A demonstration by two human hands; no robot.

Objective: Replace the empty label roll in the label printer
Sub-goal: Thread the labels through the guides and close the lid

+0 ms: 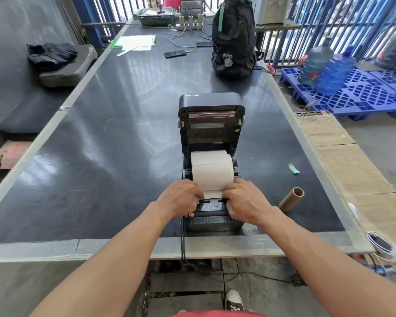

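A black label printer (212,221) stands at the near edge of the dark table, its lid (211,104) tilted up and back. A full white label roll (212,170) sits in the open bay, with its loose end drawn forward over the front guides. My left hand (181,197) pinches the left edge of that paper end. My right hand (244,200) grips the right edge, fingers curled down on the printer's front. An empty brown cardboard core (292,199) lies on the table to the right of the printer.
A black backpack (233,40) stands at the far right of the table (101,138), with phones (174,53), cables and papers (135,42) behind. A green tape scrap (293,168) lies right of the printer. The printer's cable (182,243) drops over the near edge. Blue pallet (357,94) at right.
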